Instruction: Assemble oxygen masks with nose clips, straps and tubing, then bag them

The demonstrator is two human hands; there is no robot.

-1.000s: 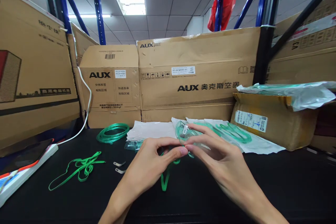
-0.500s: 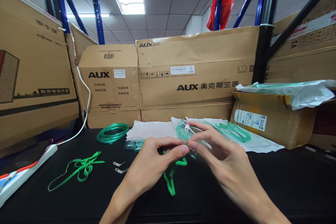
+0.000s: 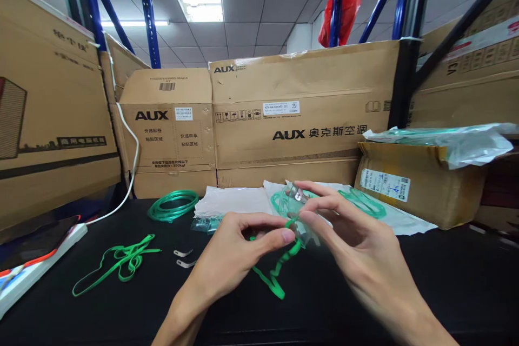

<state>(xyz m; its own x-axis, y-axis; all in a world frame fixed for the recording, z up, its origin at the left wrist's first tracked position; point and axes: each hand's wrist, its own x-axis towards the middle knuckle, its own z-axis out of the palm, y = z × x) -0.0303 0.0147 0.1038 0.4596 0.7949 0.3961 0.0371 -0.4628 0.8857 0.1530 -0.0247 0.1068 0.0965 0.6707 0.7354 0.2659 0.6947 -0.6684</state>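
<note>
My left hand [image 3: 237,251] pinches a green elastic strap [image 3: 277,285] between thumb and forefinger. A loop of the strap hangs below the fingers over the black table. My right hand [image 3: 357,238] grips a clear plastic mask [image 3: 293,206], with a shiny metal nose clip [image 3: 299,193] near its top. A short piece of strap runs between both sets of fingertips at the mask's edge. Part of the mask is hidden behind my right fingers. To the left, two small metal strips [image 3: 185,263] and a tangle of green elastic straps [image 3: 132,259] lie on the table.
Coiled green tubing [image 3: 172,217] lies at the back left, beside white packaging [image 3: 233,201]. More tubing [image 3: 365,204] rests on white sheets behind my hands. A cardboard box [image 3: 424,189] stands at the right, a power strip [image 3: 44,270] at the left.
My right hand has moved slightly right with the mask, and its tilt has changed. A short piece of green strap now shows between my fingertips; the hanging loop has shifted right.
</note>
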